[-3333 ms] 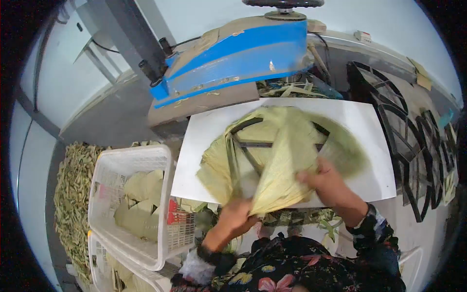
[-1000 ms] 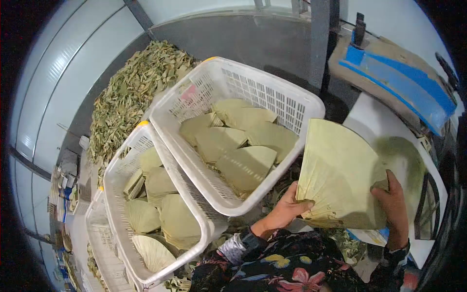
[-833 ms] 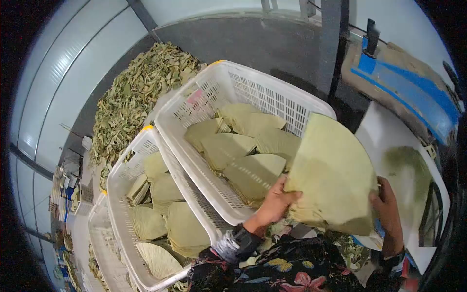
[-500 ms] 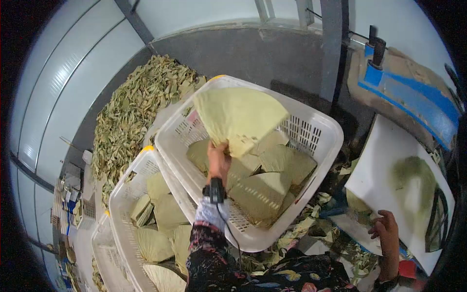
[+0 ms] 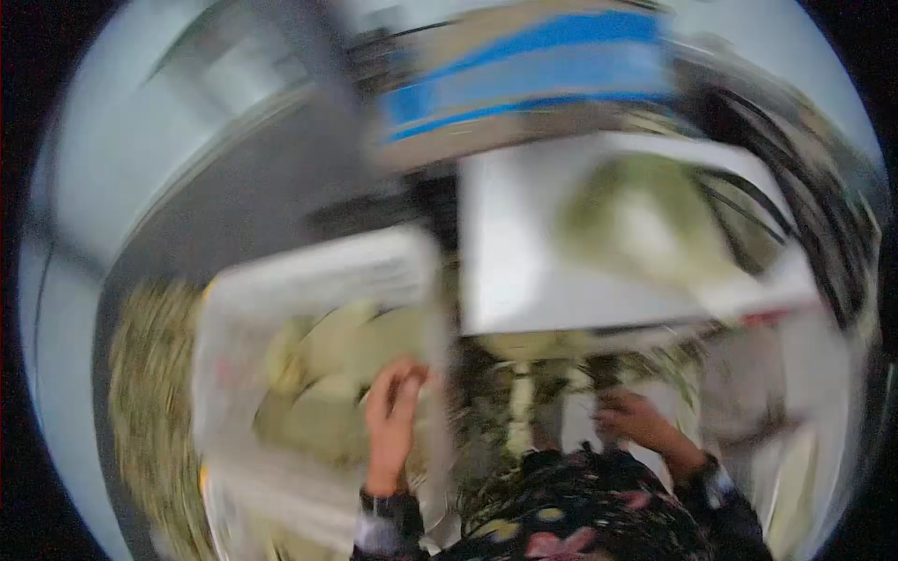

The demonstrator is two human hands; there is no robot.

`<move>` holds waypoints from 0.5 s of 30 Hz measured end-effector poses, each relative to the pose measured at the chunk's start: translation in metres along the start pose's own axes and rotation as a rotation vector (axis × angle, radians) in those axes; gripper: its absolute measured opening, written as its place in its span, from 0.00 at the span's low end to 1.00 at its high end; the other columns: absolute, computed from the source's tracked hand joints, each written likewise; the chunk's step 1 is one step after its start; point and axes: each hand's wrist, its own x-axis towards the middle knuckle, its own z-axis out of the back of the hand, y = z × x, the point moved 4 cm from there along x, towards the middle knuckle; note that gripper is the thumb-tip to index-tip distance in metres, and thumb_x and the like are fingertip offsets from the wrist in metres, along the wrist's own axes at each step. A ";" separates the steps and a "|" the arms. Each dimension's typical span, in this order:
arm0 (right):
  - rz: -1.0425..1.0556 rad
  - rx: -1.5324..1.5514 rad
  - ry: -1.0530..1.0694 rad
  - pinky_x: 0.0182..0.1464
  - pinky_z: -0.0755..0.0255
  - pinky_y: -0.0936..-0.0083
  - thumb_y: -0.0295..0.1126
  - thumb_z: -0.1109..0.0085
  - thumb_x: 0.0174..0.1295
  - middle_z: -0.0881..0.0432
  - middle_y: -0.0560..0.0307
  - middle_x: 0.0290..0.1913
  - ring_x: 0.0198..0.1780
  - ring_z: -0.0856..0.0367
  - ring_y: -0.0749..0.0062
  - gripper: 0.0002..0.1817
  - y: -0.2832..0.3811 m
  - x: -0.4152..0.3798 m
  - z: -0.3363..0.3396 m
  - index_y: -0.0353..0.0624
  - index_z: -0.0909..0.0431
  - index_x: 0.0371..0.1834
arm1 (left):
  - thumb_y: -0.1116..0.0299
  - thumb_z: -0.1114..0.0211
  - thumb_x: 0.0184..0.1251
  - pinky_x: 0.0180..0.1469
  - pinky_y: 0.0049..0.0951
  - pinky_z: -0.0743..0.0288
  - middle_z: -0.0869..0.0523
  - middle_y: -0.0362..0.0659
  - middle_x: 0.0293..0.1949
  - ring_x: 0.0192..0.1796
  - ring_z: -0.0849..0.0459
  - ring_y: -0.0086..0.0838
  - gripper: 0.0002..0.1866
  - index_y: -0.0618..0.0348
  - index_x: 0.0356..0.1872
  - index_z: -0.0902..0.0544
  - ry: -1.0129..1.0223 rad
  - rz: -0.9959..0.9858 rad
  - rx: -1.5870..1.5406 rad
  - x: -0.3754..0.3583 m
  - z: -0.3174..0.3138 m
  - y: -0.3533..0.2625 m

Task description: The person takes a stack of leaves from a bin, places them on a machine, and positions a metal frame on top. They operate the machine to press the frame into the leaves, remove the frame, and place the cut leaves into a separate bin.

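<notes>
My left hand is raised at the right side of a white plastic basket, its fingers loosely bent and slightly apart, with nothing seen in them. Several fan-shaped, pale green pieces, which look like flattened dried leaves, lie overlapping in the basket. My right hand is low in front of my body, below a white board. Its fingers are half bent and blurred, and no held thing shows. Scattered leaf scraps lie between basket and board.
A heap of loose dried leaves lies left of the basket. The white board carries a green stain and a dark strap. Behind it is a blue and tan object. A dark grey wall stands behind the basket. Motion blur softens the view.
The view has swung right, bringing the white board toward the centre. My left hand has let go of the fan-shaped leaf piece it held over the basket. My right hand is now lower, nearer my body.
</notes>
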 end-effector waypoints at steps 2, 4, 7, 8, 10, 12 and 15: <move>0.105 -0.360 0.047 0.44 0.26 0.56 0.40 0.47 0.61 0.22 0.39 0.44 0.44 0.21 0.45 0.21 0.012 -0.017 -0.008 0.42 0.32 0.55 | 0.76 0.49 0.68 0.50 0.31 0.27 0.19 0.48 0.43 0.44 0.19 0.31 0.12 0.66 0.50 0.27 0.312 -0.110 -0.184 -0.014 -0.078 -0.021; 0.212 -0.337 0.041 0.44 0.28 0.52 0.44 0.47 0.61 0.21 0.38 0.41 0.43 0.22 0.43 0.24 -0.013 -0.029 -0.013 0.41 0.33 0.55 | 0.77 0.52 0.68 0.49 0.33 0.27 0.19 0.49 0.41 0.43 0.20 0.30 0.11 0.68 0.48 0.27 0.608 0.082 -0.074 -0.031 -0.144 -0.021; 0.116 -0.336 -0.073 0.44 0.29 0.51 0.44 0.48 0.61 0.21 0.38 0.42 0.44 0.22 0.42 0.23 -0.036 -0.071 0.005 0.41 0.33 0.54 | 0.75 0.51 0.68 0.47 0.34 0.26 0.19 0.49 0.41 0.42 0.19 0.31 0.11 0.68 0.48 0.27 0.773 0.246 -0.127 -0.062 -0.220 0.001; 0.098 -0.335 -0.153 0.44 0.29 0.51 0.44 0.48 0.61 0.21 0.38 0.42 0.44 0.22 0.42 0.23 -0.049 -0.090 0.019 0.42 0.33 0.54 | 0.75 0.51 0.68 0.47 0.34 0.26 0.19 0.49 0.41 0.42 0.19 0.31 0.11 0.68 0.48 0.27 0.851 0.223 -0.122 -0.073 -0.245 -0.001; 0.072 -0.320 -0.276 0.44 0.29 0.51 0.44 0.48 0.61 0.21 0.38 0.41 0.44 0.22 0.42 0.23 -0.079 -0.127 0.035 0.42 0.33 0.54 | 0.72 0.51 0.69 0.46 0.36 0.24 0.19 0.50 0.41 0.42 0.19 0.32 0.12 0.67 0.48 0.27 0.943 0.281 -0.018 -0.099 -0.279 0.004; -0.073 -0.213 -0.526 0.44 0.29 0.57 0.41 0.50 0.63 0.21 0.42 0.42 0.43 0.22 0.45 0.18 -0.126 -0.169 0.059 0.41 0.31 0.49 | 0.70 0.49 0.69 0.45 0.37 0.23 0.20 0.49 0.42 0.42 0.19 0.34 0.13 0.66 0.49 0.27 1.045 0.226 0.012 -0.122 -0.313 0.009; -0.136 0.002 -0.874 0.47 0.28 0.57 0.40 0.47 0.62 0.21 0.41 0.42 0.44 0.22 0.46 0.19 -0.162 -0.248 0.101 0.41 0.30 0.52 | 0.69 0.49 0.69 0.45 0.38 0.22 0.20 0.50 0.41 0.41 0.18 0.35 0.14 0.67 0.50 0.27 1.107 0.252 -0.085 -0.151 -0.365 0.024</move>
